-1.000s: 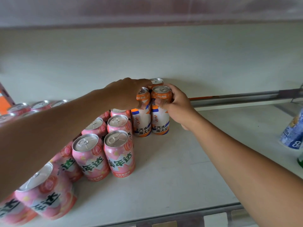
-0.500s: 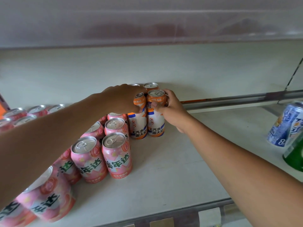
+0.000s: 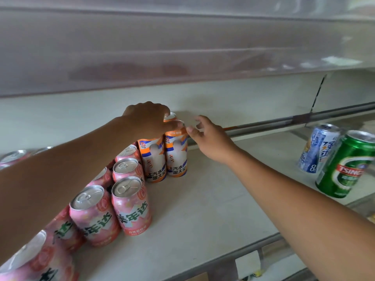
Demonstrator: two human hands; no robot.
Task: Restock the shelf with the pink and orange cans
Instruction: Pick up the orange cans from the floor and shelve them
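Observation:
Two orange cans stand side by side near the back of the white shelf (image 3: 205, 211): the left orange can (image 3: 152, 159) and the right orange can (image 3: 177, 157). A third orange can's top (image 3: 170, 116) shows behind them. My left hand (image 3: 145, 118) lies curled over the top of the left orange can, thumb reaching onto the right one's rim. Just right of the right can, my right hand (image 3: 210, 138) has its fingers spread loose and holds nothing. Several pink cans (image 3: 132, 205) stand in rows to the left, partly hidden under my left forearm.
A blue can (image 3: 318, 148) and a green beer can (image 3: 345, 165) stand at the right on the neighbouring shelf section. The upper shelf's front strip (image 3: 182, 47) hangs low overhead. A metal rail (image 3: 243, 255) runs along the shelf's front edge.
My right hand has let go of the right orange can and drawn back with fingers spread. The left hand stays on the can tops. The view has shifted right and up.

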